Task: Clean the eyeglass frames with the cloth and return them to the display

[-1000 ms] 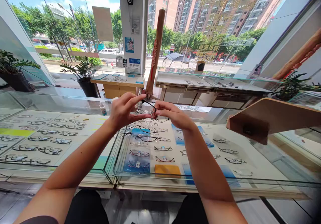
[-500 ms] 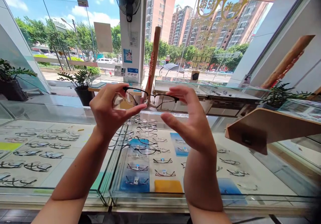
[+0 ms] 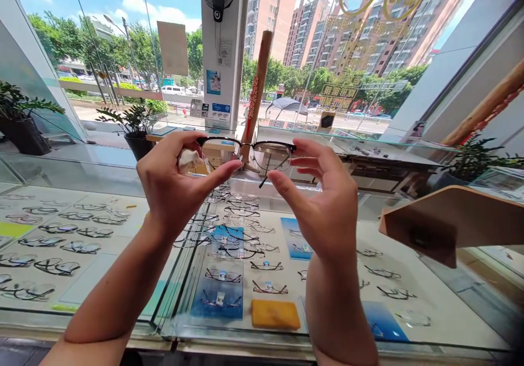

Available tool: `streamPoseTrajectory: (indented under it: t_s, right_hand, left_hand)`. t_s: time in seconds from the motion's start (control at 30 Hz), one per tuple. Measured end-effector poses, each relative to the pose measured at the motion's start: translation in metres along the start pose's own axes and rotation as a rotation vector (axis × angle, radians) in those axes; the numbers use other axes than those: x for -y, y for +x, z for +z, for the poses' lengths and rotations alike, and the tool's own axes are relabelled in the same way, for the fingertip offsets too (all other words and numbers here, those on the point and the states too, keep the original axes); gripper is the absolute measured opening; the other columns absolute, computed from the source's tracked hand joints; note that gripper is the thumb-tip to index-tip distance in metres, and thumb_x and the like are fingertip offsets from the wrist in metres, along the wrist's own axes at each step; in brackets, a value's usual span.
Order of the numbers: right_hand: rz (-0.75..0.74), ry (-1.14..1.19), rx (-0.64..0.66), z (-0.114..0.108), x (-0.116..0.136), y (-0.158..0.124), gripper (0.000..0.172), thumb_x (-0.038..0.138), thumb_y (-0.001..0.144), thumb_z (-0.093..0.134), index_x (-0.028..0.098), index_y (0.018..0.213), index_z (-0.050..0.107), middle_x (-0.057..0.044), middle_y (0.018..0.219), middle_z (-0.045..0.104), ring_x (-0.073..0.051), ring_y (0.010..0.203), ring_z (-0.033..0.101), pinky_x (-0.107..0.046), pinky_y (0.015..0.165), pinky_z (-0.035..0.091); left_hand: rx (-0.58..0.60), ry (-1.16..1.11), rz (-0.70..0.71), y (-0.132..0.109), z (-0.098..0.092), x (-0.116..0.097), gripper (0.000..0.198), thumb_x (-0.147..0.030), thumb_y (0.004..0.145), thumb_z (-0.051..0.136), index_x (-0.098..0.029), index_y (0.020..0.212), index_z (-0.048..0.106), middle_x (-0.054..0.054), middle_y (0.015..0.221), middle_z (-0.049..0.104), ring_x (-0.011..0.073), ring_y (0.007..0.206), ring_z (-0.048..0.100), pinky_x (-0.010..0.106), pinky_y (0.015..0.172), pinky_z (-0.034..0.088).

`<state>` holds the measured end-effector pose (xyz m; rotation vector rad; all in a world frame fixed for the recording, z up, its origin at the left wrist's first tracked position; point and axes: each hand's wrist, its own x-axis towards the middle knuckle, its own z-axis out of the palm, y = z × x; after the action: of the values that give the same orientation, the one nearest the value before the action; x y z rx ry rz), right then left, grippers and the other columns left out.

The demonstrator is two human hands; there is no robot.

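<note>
A pair of eyeglasses (image 3: 247,145) with black upper rims and thin metal lower rims is held up in front of me, over the glass counter. My left hand (image 3: 174,175) grips its left end, thumb stretched along below the left lens. A crumpled whitish thing, perhaps a cloth (image 3: 188,161), is tucked in that palm. At the right end of the frame, my right hand (image 3: 321,191) has its fingertips on the corner and its thumb below the right lens. One temple's dark tip (image 3: 263,182) shows beneath that lens, close to the thumb.
Below lies a glass display counter (image 3: 221,330) with rows of eyeglasses and a yellow case (image 3: 275,314). A brown wooden panel (image 3: 458,218) juts in at the right. Beyond stand another glass counter (image 3: 368,150), a wooden post (image 3: 257,82) and a potted plant (image 3: 137,136).
The right hand's fingers have come onto the right corner of the glasses, and the temple tip now shows below the right lens. The view has tilted down slightly.
</note>
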<state>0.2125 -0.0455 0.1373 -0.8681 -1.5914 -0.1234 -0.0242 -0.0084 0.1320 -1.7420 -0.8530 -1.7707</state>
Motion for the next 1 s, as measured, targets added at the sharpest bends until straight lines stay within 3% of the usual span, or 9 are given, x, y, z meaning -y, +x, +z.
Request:
streamPoseTrajectory:
  t_s: [0.27,0.4,0.57,1.0]
  right_hand:
    - [0.006,-0.012,0.009,-0.002,-0.001,0.0,0.049,0.052,0.098,0.081,0.026,0.139,0.072,-0.011,0.127,0.077,-0.028,0.111,0.076,-0.047,0.095,0.068]
    - [0.016,0.005,-0.036,0.0,0.001,-0.001,0.05,0.051,0.096,0.083,0.025,0.137,0.072,-0.012,0.125,0.077,-0.027,0.11,0.076,-0.046,0.094,0.068]
    - [-0.022,-0.03,-0.061,0.001,0.001,-0.002,0.049,0.049,0.098,0.081,0.026,0.14,0.071,-0.011,0.126,0.076,-0.027,0.11,0.076,-0.045,0.092,0.069]
    - [-0.027,-0.026,-0.116,0.004,0.008,-0.003,0.047,0.045,0.097,0.083,0.028,0.14,0.073,-0.01,0.129,0.074,-0.028,0.111,0.074,-0.045,0.088,0.069]
  left_hand:
    - [0.078,-0.041,-0.011,-0.003,-0.001,0.005,0.053,-0.063,0.093,0.085,-0.029,0.132,0.071,0.005,0.106,0.073,0.0277,0.102,0.071,0.045,0.088,0.058]
    - [0.075,-0.04,-0.004,0.001,-0.002,0.002,0.055,-0.064,0.091,0.087,-0.029,0.131,0.071,0.005,0.104,0.07,0.0279,0.104,0.069,0.047,0.095,0.059]
    - [0.088,-0.106,-0.044,0.002,-0.001,-0.002,0.056,-0.066,0.093,0.084,-0.033,0.137,0.069,0.008,0.119,0.07,0.0323,0.118,0.068,0.049,0.089,0.063]
    - [0.056,-0.138,-0.095,-0.006,0.01,0.004,0.054,-0.058,0.096,0.085,-0.03,0.139,0.07,0.008,0.122,0.076,0.0287,0.11,0.075,0.047,0.089,0.066]
